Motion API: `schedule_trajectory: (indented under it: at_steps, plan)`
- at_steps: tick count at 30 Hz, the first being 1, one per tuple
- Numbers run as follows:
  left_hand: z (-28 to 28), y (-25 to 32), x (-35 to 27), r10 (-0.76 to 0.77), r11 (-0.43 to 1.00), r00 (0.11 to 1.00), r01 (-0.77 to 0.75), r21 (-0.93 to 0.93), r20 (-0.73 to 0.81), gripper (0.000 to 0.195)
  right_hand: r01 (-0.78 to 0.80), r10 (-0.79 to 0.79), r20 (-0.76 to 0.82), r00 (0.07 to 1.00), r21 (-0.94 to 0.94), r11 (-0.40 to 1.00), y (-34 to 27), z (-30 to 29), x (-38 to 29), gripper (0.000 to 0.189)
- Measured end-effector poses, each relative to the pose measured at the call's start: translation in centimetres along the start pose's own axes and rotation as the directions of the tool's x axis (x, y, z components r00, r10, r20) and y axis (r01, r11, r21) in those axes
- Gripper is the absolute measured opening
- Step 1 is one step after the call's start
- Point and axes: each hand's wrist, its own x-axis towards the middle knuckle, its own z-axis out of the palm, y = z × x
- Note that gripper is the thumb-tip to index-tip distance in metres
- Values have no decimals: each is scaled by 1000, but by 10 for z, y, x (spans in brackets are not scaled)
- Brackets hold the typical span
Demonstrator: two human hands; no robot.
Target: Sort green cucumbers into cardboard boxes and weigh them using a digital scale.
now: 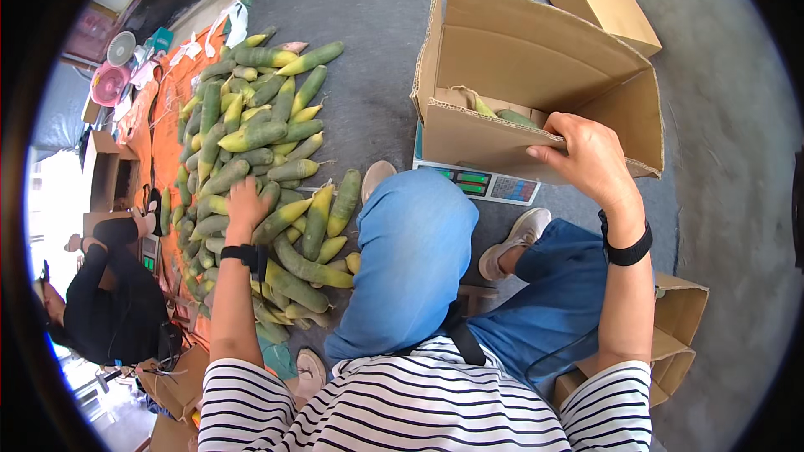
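My left hand (246,206) rests in a large pile of green radishes (251,136), its fingers against one radish near the middle. Whether they close around it is hidden by the back of the hand. My right hand (581,149) pinches the near wall of an open cardboard box (490,138), thumb outside and fingers over the rim. Inside the box, partly hidden by that wall, lie a green radish (516,117) and a paler tip of another (483,107). The box stands on a digital scale (512,189) with a green-lit display and a keypad.
An orange sheet (173,94) runs under the pile's left side. A person in black (116,295) sits beyond it, near another scale (149,254). More cardboard boxes stand at top right (603,3) and behind my right arm (678,320). Fans (110,83) are at upper left.
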Motion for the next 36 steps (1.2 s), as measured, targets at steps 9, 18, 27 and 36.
schedule_trajectory:
  at_steps: [9, 18, 27, 36]
  plan:
    - [102, -34, -41, -83, 981, 977, 45, 189, 195, 58, -62, 62, 5, 998, -15, 998, -7, -2, -2, 29]
    - [112, -22, -39, 62, 968, 998, -65, 241, 19, 35, -40, 39, -7, 999, -10, 999, -12, -1, -2, 28]
    - [91, 25, -58, -106, 993, 981, 114, -37, 163, 55, 28, -27, -43, 999, 26, 999, 1, 2, -2, 30]
    - [-65, 85, -20, -69, 369, 922, -332, -868, -382, 53, 67, -67, -81, 994, -4, 998, 5, 7, -8, 32]
